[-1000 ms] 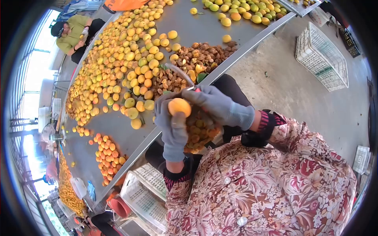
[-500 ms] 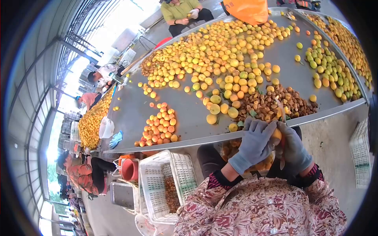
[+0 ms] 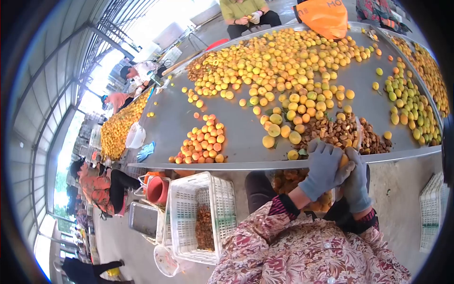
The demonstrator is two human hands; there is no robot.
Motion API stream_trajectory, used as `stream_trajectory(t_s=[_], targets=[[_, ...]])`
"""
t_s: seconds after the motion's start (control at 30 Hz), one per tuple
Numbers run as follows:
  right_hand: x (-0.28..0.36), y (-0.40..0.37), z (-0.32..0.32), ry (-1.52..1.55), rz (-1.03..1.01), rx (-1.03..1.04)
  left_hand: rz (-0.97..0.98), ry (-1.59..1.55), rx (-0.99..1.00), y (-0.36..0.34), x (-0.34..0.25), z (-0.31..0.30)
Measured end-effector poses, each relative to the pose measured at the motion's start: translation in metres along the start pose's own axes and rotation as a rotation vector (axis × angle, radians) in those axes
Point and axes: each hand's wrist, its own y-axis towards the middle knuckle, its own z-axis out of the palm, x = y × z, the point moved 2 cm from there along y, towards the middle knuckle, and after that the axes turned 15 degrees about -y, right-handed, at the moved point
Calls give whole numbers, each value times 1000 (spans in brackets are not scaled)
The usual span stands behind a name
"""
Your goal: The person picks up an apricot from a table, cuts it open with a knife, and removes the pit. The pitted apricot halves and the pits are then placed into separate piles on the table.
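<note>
An orange-yellow apricot [image 3: 344, 161] is pinched between my two gloved hands, just in front of the table's edge. My left hand [image 3: 322, 169], in a grey glove, is closed on its left side. My right hand [image 3: 356, 183], in a dirtier grey glove, curls close against it from the right. A thin, pale, curved strip like a knife blade [image 3: 359, 135] rises from the right hand; its handle is hidden. Beyond my hands lies a heap of brown apricot pits [image 3: 326, 129], with whole apricots [image 3: 295, 137] beside it.
The metal table [image 3: 260, 160] carries a large apricot pile [image 3: 274, 61], a redder group [image 3: 203, 142] and greener fruit [image 3: 409, 102]. A white crate [image 3: 182, 227] with brown contents stands left of my legs, near a red bucket [image 3: 157, 190]. Several people work around.
The view has shifted, so the table and fruit appear farther right. My hands have turned slightly and come closer together around the apricot, which is now more covered.
</note>
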Motion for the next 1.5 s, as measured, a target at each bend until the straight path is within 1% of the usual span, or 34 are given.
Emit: stream_trajectory(t_s=[0.07,0.1,0.13,0.17,0.2,0.23,0.27,0.33,0.37,0.43,0.47,0.5,0.53,0.57,0.6,0.67,0.7,0.73,0.77,0.8,0.83,0.87,0.93,0.97,1.0,1.07,1.1,1.13,1.2,1.27,1.33,1.37,1.4,1.5], targets=[[2,1,5,784,828,-133,-79,-75,-67,-3,4,8],[16,7,4,728,879,-170,-86,-64,-72,-6,2,12],[11,5,7,733,879,-157,-270,-383,-160,-12,1,17],[1,2,5,541,715,-181,-449,-706,-254,-16,3,26],[-4,1,8,354,544,-201,-451,-698,-269,-16,8,40],[-6,-2,16,334,424,-214,-633,-1049,-346,-22,19,60],[0,3,16,348,415,-181,-800,-1401,-432,-13,14,50],[10,12,16,495,767,16,-1133,-1760,-555,-11,11,31],[8,19,18,852,829,-49,-1365,-2015,-544,-14,19,35],[-55,6,33,649,449,138,-1027,-1527,-378,-39,44,25],[-20,18,16,34,-52,29,-798,-1940,-123,-57,77,42],[-20,12,12,306,23,103,-801,-1866,-112,-37,52,18],[-27,4,17,654,146,168,-858,-1958,84,-45,76,17],[-33,4,23,1246,522,267,-960,-2104,92,-44,74,11],[-39,9,24,1393,735,451,-1061,-2225,80,-42,69,6],[-41,8,22,1489,705,428,-1034,-2219,110,-44,65,8],[-39,6,19,1489,713,411,-977,-2207,109,-46,62,7],[-38,5,15,1306,695,320,-989,-2210,114,-49,54,5],[-37,5,12,1117,674,234,-928,-2047,27,-52,45,-2],[-38,3,10,1112,678,225,-866,-1881,-49,-56,40,-6],[-39,2,9,1213,620,281,-912,-1658,-55,-66,39,-8],[-39,2,6,1311,555,339,-910,-1666,-43,-74,44,-9],[-43,-2,6,1333,558,366,-1193,-1044,167,-91,61,-11],[-44,-4,7,1333,637,353,-895,-263,359,-90,60,-13],[-45,-6,9,1335,718,344,-895,-263,364,-93,58,-13],[-40,-5,9,1382,810,315,-627,-59,36,-81,46,-25],[-33,-5,8,1383,860,291,-557,-440,-137,-63,33,-28],[-28,-4,10,1383,909,271,-560,-436,-138,-49,26,-28],[-23,-1,21,1421,1008,207,-189,-265,37,-24,11,-22],[-25,-3,23,1453,1106,127,-236,-297,43,-25,21,-9],[-26,-7,20,1345,1027,307,-286,-340,60,-26,21,-2],[-24,-9,12,1360,1100,467,-381,-495,6,-26,20,-3],[-21,-9,6,1360,1104,463,-478,-646,-51,-25,18,-4],[-20,4,-17,654,907,214,-507,-759,-110,-21,14,-6]])
